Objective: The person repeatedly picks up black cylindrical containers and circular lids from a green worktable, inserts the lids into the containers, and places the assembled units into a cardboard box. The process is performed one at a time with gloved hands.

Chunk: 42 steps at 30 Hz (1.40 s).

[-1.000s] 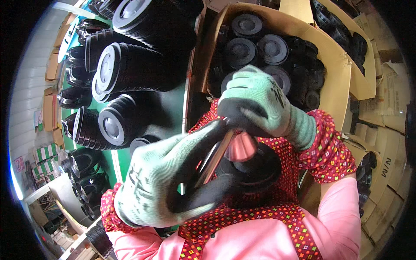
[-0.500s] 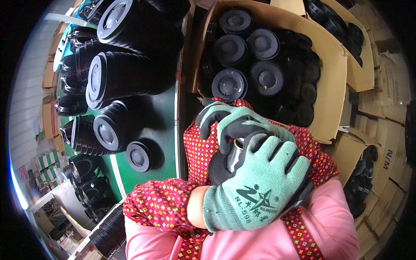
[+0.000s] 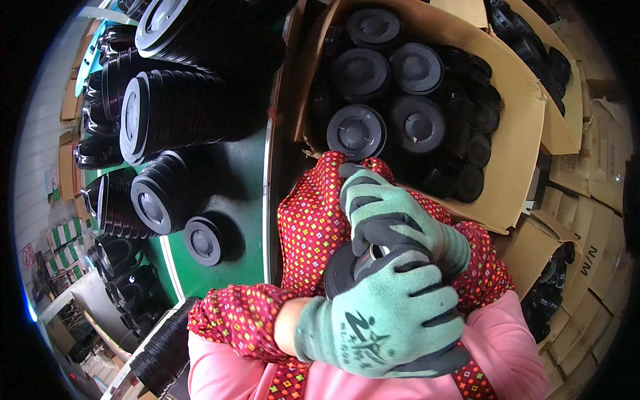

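From the head view, the left hand (image 3: pixel 383 320) and right hand (image 3: pixel 393 217), in green gloves, both grip a small round black plastic part (image 3: pixel 350 267) over the lap. Black stacked pots (image 3: pixel 167 117) lie on a green table (image 3: pixel 243 220), beside a brown cardboard box (image 3: pixel 517 153).

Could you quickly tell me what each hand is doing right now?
Left hand: closed over the black part.
Right hand: gripping the same part from above.

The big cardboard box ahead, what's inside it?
The cardboard box holds black round lids, stacked face up in several piles. Lower layers and the box floor are covered, so how deep they go is hidden.
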Available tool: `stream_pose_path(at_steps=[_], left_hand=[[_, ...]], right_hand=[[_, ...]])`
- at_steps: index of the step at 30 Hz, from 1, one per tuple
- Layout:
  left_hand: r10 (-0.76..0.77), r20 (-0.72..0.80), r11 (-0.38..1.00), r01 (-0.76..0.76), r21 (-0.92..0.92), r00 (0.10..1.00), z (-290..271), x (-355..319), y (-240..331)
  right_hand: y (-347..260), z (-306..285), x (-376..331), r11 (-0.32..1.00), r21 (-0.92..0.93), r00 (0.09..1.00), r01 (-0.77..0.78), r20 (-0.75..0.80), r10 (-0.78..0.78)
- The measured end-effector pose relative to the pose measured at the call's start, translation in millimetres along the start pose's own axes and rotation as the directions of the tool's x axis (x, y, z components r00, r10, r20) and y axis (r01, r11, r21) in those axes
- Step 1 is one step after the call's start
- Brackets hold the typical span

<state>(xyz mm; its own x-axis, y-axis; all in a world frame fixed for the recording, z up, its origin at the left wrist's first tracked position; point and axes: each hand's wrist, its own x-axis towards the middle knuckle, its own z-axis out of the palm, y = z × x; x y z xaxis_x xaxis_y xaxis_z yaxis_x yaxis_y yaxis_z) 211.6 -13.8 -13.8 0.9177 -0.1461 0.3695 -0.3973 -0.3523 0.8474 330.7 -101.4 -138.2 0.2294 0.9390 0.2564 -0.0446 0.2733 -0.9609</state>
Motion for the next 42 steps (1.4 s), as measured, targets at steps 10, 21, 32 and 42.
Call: stream_pose_path(at_steps=[10,21,32,42], left_hand=[[0.241,-0.060,0.847,-0.240,-0.474,0.969,-43,-30,-32],[0.231,-0.280,0.640,-0.362,-0.678,0.932,-33,-45,-45],[0.179,-0.144,0.837,-0.073,0.542,0.973,-51,-83,-18],[-0.200,0.246,0.540,-0.103,0.835,0.948,-83,-231,-116]], right_hand=[[-65,-17,12,0.801,-0.598,0.991,-0.011,0.103,0.090],[-110,-15,7,0.547,-0.825,0.934,-0.143,0.070,0.350],[-127,3,-21,0.718,-0.693,0.996,-0.064,0.001,0.091],[-134,25,-75,0.727,-0.676,0.982,-0.116,0.029,0.184]])
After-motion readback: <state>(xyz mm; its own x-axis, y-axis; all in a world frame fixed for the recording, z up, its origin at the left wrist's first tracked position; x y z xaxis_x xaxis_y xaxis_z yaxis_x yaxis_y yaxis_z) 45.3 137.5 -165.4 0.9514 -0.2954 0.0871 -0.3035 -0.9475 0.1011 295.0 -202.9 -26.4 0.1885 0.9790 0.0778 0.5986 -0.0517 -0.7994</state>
